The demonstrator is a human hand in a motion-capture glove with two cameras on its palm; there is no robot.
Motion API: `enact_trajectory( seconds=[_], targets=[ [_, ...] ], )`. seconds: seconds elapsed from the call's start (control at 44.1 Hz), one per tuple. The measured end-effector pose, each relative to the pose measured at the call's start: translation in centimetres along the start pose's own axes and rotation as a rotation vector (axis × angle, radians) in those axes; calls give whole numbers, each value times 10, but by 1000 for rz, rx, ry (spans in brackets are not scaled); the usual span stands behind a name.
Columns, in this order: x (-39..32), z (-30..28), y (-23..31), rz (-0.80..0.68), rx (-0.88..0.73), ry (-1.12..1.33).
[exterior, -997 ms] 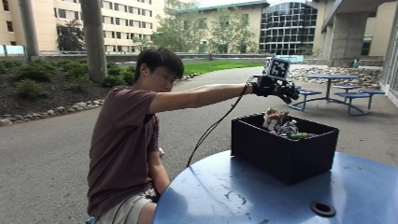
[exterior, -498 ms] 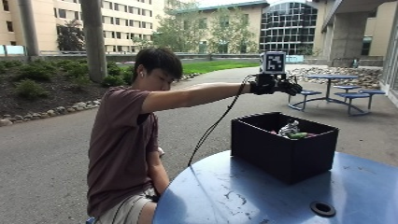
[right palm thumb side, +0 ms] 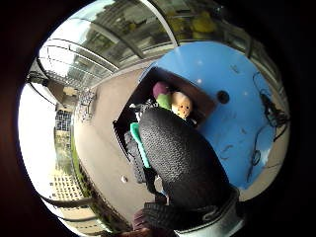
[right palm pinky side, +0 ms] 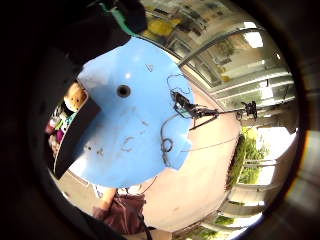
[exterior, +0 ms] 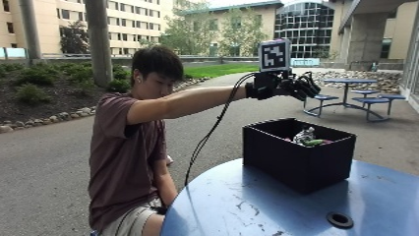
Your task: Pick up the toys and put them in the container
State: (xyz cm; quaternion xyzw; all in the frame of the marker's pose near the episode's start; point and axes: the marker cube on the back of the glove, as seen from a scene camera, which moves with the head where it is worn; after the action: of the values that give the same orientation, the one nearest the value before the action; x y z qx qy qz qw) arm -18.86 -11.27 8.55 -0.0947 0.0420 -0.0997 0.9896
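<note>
In the outside view, my gloved right hand (exterior: 298,86) hangs in the air above the black container (exterior: 298,160), arm stretched out, fingers loosely curled and holding nothing. Several toys (exterior: 306,137) lie inside the container, which stands on the round blue table (exterior: 262,206). The thumb side palm view looks down past a gloved finger (right palm thumb side: 182,158) into the container (right palm thumb side: 143,86), where a toy with a pale face (right palm thumb side: 181,103) lies beside a purple and a green one. In the other palm view the container wall (right palm pinky side: 75,135) stands at the table's (right palm pinky side: 135,135) edge, with a toy (right palm pinky side: 75,97) showing.
The table has a dark hole (exterior: 340,219) near the container. A thin cable (right palm pinky side: 167,135) lies along the table's rim, and a tripod (right palm pinky side: 195,110) stands on the pavement beside it. The seated person's body is at the table's side. Picnic tables (exterior: 357,93) stand far behind.
A toy that stood tall in the container under my hand a second ago has dropped down among the others. My hand has risen a little and stays above the container.
</note>
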Motion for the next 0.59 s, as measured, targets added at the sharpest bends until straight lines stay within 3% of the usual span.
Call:
enact_trajectory(
  seconds=[0.227,0.385,0.589],
  targets=[
    [69,5,12,64,-6,-49],
    [103,34,18,88,76,1],
    [95,137,58,-152,84,27]
  ],
)
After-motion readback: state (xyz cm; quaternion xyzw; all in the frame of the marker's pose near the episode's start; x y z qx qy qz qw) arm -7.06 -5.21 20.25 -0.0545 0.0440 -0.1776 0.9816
